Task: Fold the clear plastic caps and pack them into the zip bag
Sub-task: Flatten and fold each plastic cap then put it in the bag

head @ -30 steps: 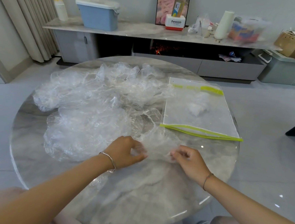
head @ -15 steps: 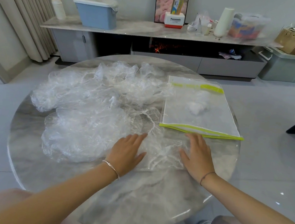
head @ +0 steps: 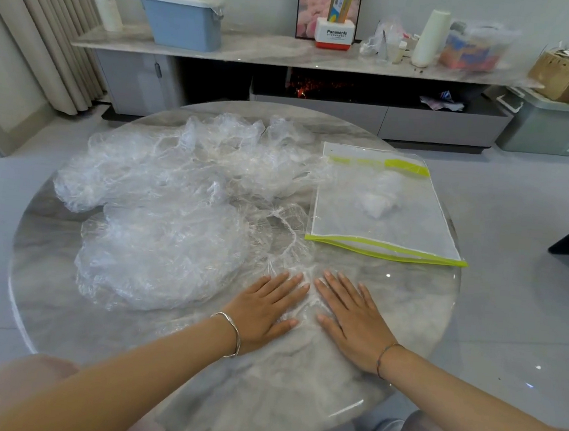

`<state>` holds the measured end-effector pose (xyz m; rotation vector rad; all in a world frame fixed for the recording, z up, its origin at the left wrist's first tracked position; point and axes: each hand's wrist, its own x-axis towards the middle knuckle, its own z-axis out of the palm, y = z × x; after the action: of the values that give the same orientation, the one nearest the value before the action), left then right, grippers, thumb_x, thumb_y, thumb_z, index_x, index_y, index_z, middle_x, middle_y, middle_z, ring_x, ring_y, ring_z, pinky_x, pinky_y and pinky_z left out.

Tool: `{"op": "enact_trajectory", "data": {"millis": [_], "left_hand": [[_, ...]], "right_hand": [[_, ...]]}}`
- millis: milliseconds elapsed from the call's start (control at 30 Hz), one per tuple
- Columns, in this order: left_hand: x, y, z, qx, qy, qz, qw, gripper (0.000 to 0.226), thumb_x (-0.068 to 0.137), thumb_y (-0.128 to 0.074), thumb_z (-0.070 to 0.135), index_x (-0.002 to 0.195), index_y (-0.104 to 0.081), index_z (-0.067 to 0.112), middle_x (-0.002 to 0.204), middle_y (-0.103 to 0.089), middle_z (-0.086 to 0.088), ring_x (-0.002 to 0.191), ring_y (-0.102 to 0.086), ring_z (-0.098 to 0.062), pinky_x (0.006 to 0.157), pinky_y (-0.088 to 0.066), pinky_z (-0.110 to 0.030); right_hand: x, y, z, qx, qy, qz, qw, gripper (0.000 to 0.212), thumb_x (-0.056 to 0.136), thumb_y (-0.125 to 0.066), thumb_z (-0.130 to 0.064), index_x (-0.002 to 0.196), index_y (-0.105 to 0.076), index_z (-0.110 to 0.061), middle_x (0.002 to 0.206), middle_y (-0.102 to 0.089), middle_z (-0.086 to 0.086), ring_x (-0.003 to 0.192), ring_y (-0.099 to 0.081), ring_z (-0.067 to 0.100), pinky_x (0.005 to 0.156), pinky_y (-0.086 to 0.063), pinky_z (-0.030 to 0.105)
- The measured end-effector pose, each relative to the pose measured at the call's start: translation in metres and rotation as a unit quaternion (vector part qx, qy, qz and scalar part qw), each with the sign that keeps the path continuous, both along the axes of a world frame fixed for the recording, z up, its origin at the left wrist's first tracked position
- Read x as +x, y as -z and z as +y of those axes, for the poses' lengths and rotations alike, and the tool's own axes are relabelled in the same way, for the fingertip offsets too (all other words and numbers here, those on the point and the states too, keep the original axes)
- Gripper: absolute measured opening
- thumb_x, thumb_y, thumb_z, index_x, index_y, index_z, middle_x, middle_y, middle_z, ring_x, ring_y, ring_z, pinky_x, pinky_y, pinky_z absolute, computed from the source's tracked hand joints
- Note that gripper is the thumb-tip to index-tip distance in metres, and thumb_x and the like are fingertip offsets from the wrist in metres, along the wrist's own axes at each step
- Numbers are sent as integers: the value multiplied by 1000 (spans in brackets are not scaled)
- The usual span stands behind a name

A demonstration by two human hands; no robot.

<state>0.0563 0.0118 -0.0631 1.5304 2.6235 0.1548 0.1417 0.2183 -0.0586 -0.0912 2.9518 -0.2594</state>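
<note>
One clear plastic cap [head: 305, 294] lies flattened on the round marble table [head: 260, 395] near its front. My left hand [head: 262, 311] and my right hand [head: 353, 316] press flat on it side by side, fingers straight and fingertips almost meeting. A heap of crumpled clear plastic caps [head: 174, 205] covers the table's left and middle. The clear zip bag [head: 409, 226] with a yellow-green edge lies flat at the right, with a small folded white bundle [head: 379, 199] inside.
Behind the table runs a low cabinet [head: 290, 54] carrying a blue bin [head: 183, 17], a white box, a roll and a clutter of containers. A curtain [head: 48, 29] hangs at the left. A grey storage box [head: 556, 125] stands at the far right.
My hands went from pinching the cap's edge to lying flat on it, then slid inward toward each other and nearer to me.
</note>
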Motion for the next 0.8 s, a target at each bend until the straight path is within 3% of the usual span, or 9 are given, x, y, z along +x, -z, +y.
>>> {"op": "enact_trajectory", "data": {"millis": [100,200,300,367,400,467,533,700,800], "left_hand": [[0,-4,1,-18,1,-29,999,81,72,19,71,142,17,29,149,21,9,137,21,-11,110,18,-25],[-3,-10,-4,-43,5,-40,998,86,76,-5,77,148,8,32,155,14,9,142,13,-9,115,12,-29],[-11,-20,-12,3,28,-24,999,84,79,-31,71,147,-26,22,153,-27,1,138,-29,-20,116,-18,-35],[-12,-26,-16,45,47,-15,998,68,79,-43,58,133,-45,16,131,-52,-2,113,-54,-24,98,-42,-34],[-11,-28,-18,60,49,-12,997,61,79,-44,53,126,-49,14,121,-57,-2,102,-59,-24,87,-46,-32],[-7,-31,-18,75,46,-2,996,53,81,-39,51,115,-55,14,106,-62,-2,89,-61,-24,74,-48,-31],[-2,-30,-16,82,44,21,995,54,84,-32,53,107,-60,14,97,-64,-2,83,-62,-26,69,-48,-32],[8,-37,-8,24,1,6,1000,85,73,-14,77,129,-48,23,113,-58,3,99,-56,-18,80,-42,-30],[9,-39,-9,14,7,-12,1000,98,66,-23,86,141,-36,24,119,-52,7,107,-48,-14,93,-37,-27]], "right_hand": [[-3,-2,0,-9,-5,-7,1000,93,56,36,-76,139,23,-38,145,29,-22,134,29,-2,107,25,24],[-4,-7,2,-22,-14,-11,1000,102,54,34,-79,146,13,-38,150,21,-20,137,25,-1,110,20,28],[-2,-21,5,-13,-34,26,999,101,65,23,-80,150,-6,-33,155,2,-17,144,5,6,114,16,30],[2,-32,3,-32,-51,97,993,80,83,-11,-72,146,-29,-27,153,-25,-9,141,-19,10,115,2,28],[5,-35,0,-55,-64,129,988,69,84,-28,-63,140,-41,-25,145,-38,-8,134,-30,10,112,-6,24],[12,-36,-8,-86,-90,136,983,59,79,-45,-53,130,-52,-25,133,-49,-9,121,-39,7,101,-19,16],[17,-29,-18,-76,-101,110,986,56,78,-48,-52,126,-55,-24,127,-52,-10,114,-45,7,94,-26,16],[15,-15,-22,-38,-82,176,980,31,78,-47,-40,97,-67,-26,104,-65,-13,90,-62,7,73,-45,18],[13,-17,-17,-82,-63,189,976,27,80,-46,-31,91,-70,-25,96,-69,-13,84,-65,7,69,-51,19]]}}
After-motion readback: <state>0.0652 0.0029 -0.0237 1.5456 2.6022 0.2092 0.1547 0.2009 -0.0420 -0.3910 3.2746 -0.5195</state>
